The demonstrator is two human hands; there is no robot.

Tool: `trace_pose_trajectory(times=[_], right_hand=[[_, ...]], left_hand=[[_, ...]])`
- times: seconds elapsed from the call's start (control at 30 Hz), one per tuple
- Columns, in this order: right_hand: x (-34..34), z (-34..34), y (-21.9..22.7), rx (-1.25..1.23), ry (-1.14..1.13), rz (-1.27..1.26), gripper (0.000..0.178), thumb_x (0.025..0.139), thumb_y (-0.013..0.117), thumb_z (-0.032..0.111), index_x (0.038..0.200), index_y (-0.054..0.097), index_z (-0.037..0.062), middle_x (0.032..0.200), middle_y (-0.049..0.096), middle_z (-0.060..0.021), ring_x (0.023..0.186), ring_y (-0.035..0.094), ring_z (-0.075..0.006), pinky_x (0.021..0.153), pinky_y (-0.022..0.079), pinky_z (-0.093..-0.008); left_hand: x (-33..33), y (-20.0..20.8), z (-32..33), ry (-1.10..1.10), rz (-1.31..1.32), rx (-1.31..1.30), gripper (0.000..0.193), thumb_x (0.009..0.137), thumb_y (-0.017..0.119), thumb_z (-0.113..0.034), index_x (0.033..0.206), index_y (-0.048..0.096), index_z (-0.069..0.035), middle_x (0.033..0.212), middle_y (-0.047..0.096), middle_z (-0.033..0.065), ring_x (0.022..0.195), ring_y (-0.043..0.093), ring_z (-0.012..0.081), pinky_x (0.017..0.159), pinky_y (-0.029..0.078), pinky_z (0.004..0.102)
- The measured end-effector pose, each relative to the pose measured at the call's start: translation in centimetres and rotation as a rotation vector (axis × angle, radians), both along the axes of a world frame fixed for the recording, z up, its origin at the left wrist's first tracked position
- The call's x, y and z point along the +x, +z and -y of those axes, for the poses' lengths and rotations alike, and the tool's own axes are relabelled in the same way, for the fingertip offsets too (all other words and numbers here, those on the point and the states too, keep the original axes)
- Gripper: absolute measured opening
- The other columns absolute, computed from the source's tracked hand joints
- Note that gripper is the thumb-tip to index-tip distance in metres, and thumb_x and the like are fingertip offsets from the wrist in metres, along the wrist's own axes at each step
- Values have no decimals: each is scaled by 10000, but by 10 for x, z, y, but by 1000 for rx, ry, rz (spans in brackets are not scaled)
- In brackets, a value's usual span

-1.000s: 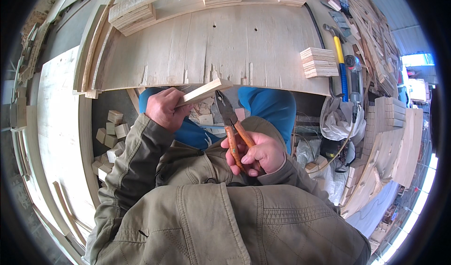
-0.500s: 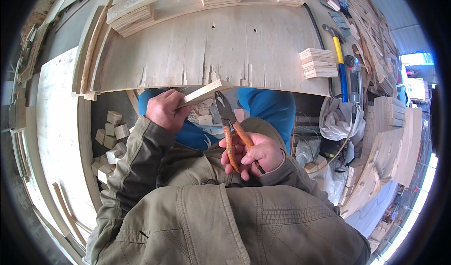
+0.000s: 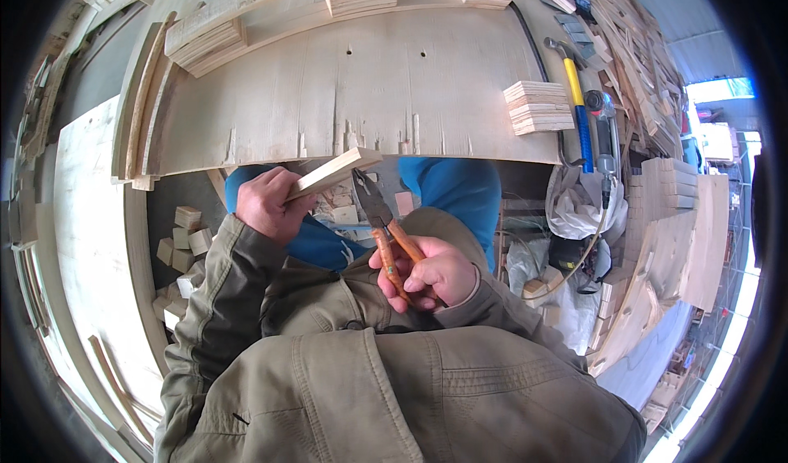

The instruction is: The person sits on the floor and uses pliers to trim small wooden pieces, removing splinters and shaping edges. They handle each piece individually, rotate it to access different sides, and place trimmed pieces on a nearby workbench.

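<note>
My left hand point(image 3: 269, 203) is closed around one end of a short wooden strip point(image 3: 338, 171), which slants up to the right just off the near edge of the workbench point(image 3: 361, 93). In my right hand point(image 3: 427, 272) is a pair of pliers point(image 3: 376, 208) with orange handles, its dark jaws pointing up and slightly left. The jaw tips are at the underside of the strip, near its free end; whether they touch it I cannot tell. My fingers wrap both handles, which stand a little apart. Blue-trousered legs point(image 3: 451, 188) show below the bench edge.
Stacked plywood blocks point(image 3: 538, 107) sit on the bench's right, with more along its far rail. A hammer point(image 3: 579, 102) and an air tool with a hose point(image 3: 606, 147) lie right of them. Cut wood blocks point(image 3: 182, 241) are piled lower left; a white plastic bag point(image 3: 579, 204) hangs at right.
The whole view has shifted, so bench and hands appear slightly further left. The plier handles have come closer together in my right hand. My left hand still holds the strip.
</note>
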State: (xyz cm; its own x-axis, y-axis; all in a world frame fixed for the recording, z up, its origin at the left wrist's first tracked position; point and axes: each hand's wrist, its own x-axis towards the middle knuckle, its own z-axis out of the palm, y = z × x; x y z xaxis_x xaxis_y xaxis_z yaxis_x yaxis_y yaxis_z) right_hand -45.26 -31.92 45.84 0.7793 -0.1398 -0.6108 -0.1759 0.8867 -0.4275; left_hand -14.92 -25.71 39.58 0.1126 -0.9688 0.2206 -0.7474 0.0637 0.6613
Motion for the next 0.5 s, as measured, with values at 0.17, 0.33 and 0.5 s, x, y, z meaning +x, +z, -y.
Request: trace_pose_trajectory(times=[0.17,0.33,0.5], right_hand=[[0,2,-3,9,1,39,614,740,542,-9,1350,520,-69,990,684,-199,727,698,-224,469,440,-261],[-2,4,-9,40,11,68,709,723,531,-26,1428,494,-85,1088,681,-237,875,743,-293,512,526,-283],[-4,6,-14,24,2,60,765,719,531,-40,1479,463,-85,1159,669,-262,976,754,-334,559,581,-304]], left_hand=[[4,6,2,13,-17,73,247,790,856,-180,888,699,-17,823,699,172,736,699,384,651,550,443],[5,9,6,17,-91,203,275,807,870,-212,886,696,-14,831,705,187,761,711,397,666,554,445],[8,7,10,39,-76,185,285,807,878,-218,894,697,-16,853,707,187,770,706,407,677,553,446]])
